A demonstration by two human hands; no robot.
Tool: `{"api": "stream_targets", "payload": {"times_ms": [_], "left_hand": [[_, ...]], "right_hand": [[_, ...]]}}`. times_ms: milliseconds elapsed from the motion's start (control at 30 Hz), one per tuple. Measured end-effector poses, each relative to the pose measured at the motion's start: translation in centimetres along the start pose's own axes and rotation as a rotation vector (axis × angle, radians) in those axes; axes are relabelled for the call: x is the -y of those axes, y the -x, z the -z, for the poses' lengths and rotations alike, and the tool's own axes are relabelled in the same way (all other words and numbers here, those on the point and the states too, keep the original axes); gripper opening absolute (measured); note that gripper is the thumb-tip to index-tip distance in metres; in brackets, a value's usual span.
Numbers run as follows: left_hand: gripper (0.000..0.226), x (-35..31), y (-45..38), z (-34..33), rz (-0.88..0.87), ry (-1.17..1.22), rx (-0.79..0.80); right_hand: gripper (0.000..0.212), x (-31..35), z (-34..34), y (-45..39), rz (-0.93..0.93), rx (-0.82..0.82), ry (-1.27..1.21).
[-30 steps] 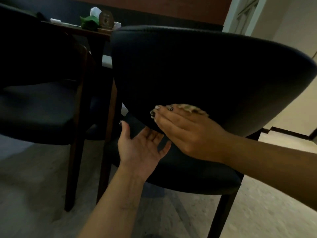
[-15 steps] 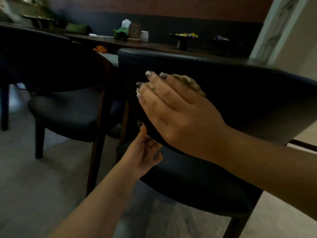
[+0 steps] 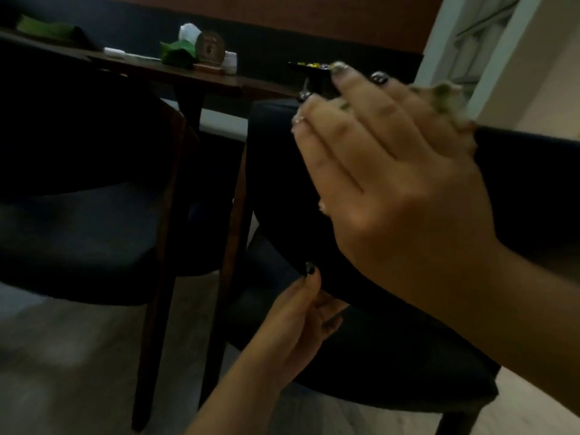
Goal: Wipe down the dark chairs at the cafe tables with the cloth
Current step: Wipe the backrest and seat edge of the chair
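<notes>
A dark padded chair (image 3: 276, 183) stands right in front of me, its curved backrest facing me. My right hand (image 3: 392, 189) lies flat with straight fingers near the backrest's top edge, pressing a small greenish cloth (image 3: 445, 95) that peeks out beyond the fingers. My left hand (image 3: 298, 324) is at the backrest's lower edge above the seat. Its thumb is on the outer face and its fingers curl under the edge. A second dark chair (image 3: 78, 230) stands to the left.
Behind the chairs a wooden table (image 3: 213, 78) carries green napkins (image 3: 177, 51), a round wooden sign (image 3: 211, 48) and a black dish (image 3: 309, 67). A pale doorway (image 3: 502, 42) is at the right. Light floor (image 3: 78, 356) shows beneath the chair legs.
My right hand slid the cloth up the backrest from its lower part to near the top edge. My left hand went from open-palmed to curled at the lower edge.
</notes>
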State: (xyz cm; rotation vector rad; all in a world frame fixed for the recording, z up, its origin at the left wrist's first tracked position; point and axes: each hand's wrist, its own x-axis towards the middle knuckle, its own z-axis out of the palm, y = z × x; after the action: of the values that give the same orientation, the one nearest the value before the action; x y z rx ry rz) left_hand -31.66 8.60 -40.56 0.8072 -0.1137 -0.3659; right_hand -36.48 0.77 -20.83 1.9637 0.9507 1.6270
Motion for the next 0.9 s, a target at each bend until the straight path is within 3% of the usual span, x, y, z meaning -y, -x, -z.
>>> {"api": "stream_targets", "payload": {"times_ms": [100,200,300,533,633,700,767,833,900], "left_hand": [[0.068,-3.1,-1.8,2.3,-0.036,0.256,0.087],[0.068,-6.5,-2.8,3.5,-0.048,0.408,0.174],[0.074,-7.1,-3.4,4.1,0.105,0.485,0.215],[0.082,-6.7,-4.1,4.9,0.285,0.58,0.161],[0.07,-5.6,-4.7,5.6,0.239,0.546,0.142],[0.07,-5.8,-4.9,5.6,0.232,0.543,0.157],[0.076,-6.3,-5.0,5.6,0.267,0.618,0.218],[0.08,-6.3,-5.2,5.8,0.291,0.655,0.221],[0.089,-6.0,-5.0,5.8,0.321,0.678,0.247]], "right_hand": [[0.031,0.9,-0.6,-2.6,-0.035,0.1,0.054],[0.032,2.6,-1.7,-4.6,0.021,0.266,0.126],[0.035,3.8,-3.1,-6.4,0.098,0.408,0.194],[0.032,7.2,-9.0,-7.7,0.049,0.495,0.343],[0.037,10.9,-12.1,-7.0,0.104,0.767,0.299],[0.04,12.8,-13.5,-6.4,0.185,1.025,0.212],[0.041,13.4,-13.6,-6.5,0.24,1.181,0.193],[0.041,12.3,-12.2,-7.1,0.166,1.092,0.215],[0.037,9.7,-10.3,-7.7,0.019,0.707,0.303]]}}
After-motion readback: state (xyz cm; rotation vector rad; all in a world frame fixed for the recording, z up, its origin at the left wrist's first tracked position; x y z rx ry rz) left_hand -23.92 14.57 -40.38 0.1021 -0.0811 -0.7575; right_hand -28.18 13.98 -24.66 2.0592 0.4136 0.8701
